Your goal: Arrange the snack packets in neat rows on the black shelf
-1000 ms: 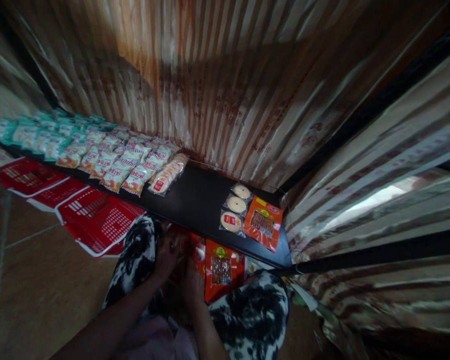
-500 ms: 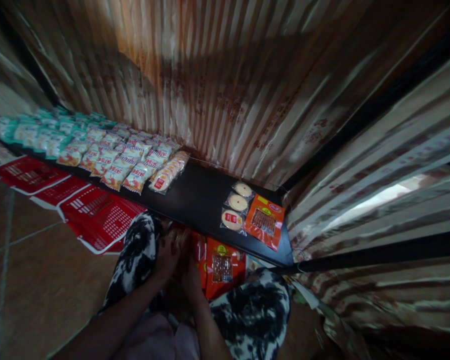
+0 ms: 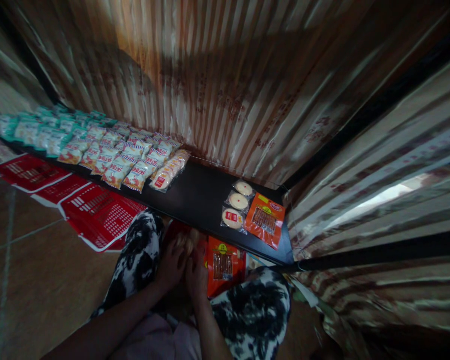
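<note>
My left hand (image 3: 172, 264) and my right hand (image 3: 197, 274) are close together between the knees, just below the front edge of the black shelf (image 3: 193, 192). Fingers of both hands curl round a pale, dimly lit bundle (image 3: 187, 242); it looks like wrapped round pastries, but shadow hides its kind. Beside the right hand stands an orange-red snack packet (image 3: 222, 265) with a clear window showing brown sticks. Up on the shelf, three round pale pastries (image 3: 238, 201) in clear wrap lie in a row beside another orange packet (image 3: 265, 220).
A row of wrapped round pastries (image 3: 169, 171) lies left of the shelf's middle. Farther left are several white snack bags (image 3: 114, 157) and turquoise bags (image 3: 48, 131). Red printed sheets (image 3: 103, 215) hang below the shelf. Striped curtain (image 3: 210, 90) and dark poles (image 3: 345, 130) enclose the space.
Both hands have shifted slightly to the right and drawn together. The pale bundle shows more clearly between them, and the right hand now covers more red packaging beside it.
</note>
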Demonstrator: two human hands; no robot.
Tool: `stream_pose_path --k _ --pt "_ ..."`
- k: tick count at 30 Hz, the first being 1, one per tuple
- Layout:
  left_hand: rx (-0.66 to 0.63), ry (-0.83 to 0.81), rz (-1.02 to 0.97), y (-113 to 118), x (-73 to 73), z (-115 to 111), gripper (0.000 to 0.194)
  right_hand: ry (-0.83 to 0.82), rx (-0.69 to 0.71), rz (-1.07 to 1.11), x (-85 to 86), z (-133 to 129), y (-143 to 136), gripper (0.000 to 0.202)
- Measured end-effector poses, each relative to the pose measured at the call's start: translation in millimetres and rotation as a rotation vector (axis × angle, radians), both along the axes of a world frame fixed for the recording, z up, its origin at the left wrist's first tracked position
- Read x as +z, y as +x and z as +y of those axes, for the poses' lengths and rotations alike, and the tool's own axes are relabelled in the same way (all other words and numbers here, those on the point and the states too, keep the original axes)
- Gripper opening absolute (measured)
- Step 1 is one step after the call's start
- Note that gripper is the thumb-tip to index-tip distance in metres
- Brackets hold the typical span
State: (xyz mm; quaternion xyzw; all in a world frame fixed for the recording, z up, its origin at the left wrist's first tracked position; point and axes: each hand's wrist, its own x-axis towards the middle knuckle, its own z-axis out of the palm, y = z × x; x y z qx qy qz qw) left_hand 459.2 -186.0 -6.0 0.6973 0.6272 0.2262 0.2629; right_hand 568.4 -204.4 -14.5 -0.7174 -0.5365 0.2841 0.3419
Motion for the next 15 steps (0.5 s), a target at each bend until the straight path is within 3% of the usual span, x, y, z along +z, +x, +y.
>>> stream_pose_path --k 6,11,15 --pt "-0.014 0.032 -0.148 -0.5 -11.0 1.4 0.045 0.096 -0.036 0.036 1.6 -1.8 3.4 0.045" --pt "0.147 -0.086 -0.207 -2.1 -20.4 10.4 0.035 0.113 0.161 0.038 -5.3 -2.6 2.2 0.037" --pt "0.142 -0.144 -0.296 -1.8 -20.2 13.1 0.031 0.074 0.083 0.028 -12.6 -1.9 1.4 0.039"
